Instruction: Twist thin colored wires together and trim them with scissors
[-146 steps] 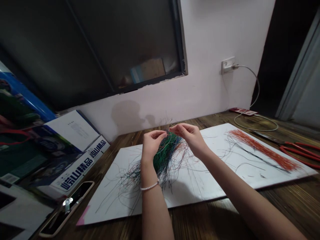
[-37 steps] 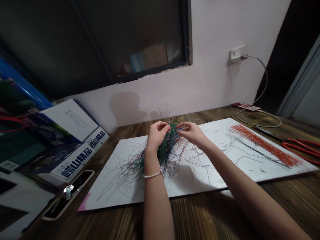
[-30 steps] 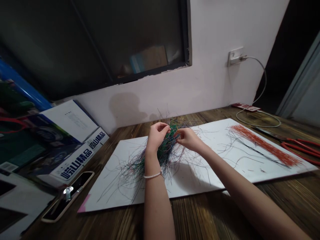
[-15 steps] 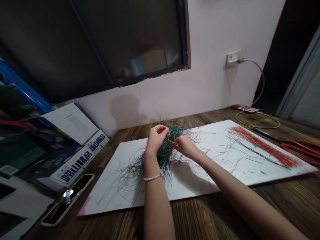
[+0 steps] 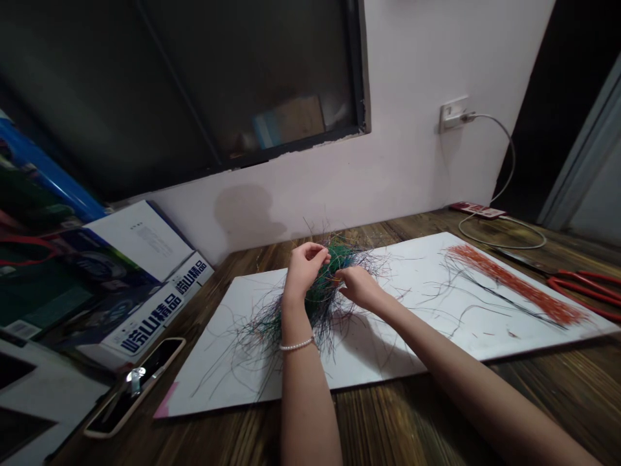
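Left of the hands, beyond the edge of a white board (image 5: 398, 349), I can read 崂山精品 on my head-camera feed, printed twice in blue along the side of a white box (image 5: 150, 323). A small barcode label (image 5: 17, 330) shows further left, too small for me to read. Just below the box lies a smartphone (image 5: 133, 382) in a pale case, with a shiny trinket resting on it.

The left hand (image 5: 305, 270) is raised above the board, wrist upright and a pearl bracelet (image 5: 297, 345) around it. Its fingers are curled closed on the top of a bundle of thin wires (image 5: 324, 294), mostly green and dark, with loose strands fanning down onto the board. The right hand (image 5: 359, 288) reaches across from the lower right, forearm low and angled, fingertips drawn together in a pinch at the bundle's right side; I can't make out exactly which strands it has.

Right of the hands, orange-red wires (image 5: 514, 285) lie in a long band on the board, and red-handled scissors (image 5: 582, 291) rest beside it on the wooden table (image 5: 412, 421).
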Motion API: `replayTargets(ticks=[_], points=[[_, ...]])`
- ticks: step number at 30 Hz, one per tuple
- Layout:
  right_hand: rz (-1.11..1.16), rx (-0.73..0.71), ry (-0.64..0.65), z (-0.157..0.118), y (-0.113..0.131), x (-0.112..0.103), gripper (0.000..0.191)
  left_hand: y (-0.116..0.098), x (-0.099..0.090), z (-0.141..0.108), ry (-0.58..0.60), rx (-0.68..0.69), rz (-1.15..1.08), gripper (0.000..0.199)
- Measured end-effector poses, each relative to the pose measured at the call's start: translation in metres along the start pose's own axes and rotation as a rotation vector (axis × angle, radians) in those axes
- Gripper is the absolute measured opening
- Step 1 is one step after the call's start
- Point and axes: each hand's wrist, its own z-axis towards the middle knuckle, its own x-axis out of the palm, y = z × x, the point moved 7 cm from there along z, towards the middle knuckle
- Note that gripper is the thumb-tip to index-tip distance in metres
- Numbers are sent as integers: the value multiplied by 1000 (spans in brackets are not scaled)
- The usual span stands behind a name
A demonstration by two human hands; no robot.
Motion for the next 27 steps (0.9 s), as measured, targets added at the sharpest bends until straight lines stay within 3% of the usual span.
replayTargets(ticks=[9, 27], points=[[-8, 7, -20, 1, 0, 0, 13, 0, -1, 0, 2, 10, 8, 8], [-37, 0, -3, 2, 1, 7, 20, 1, -2, 1, -5, 24, 16, 8]])
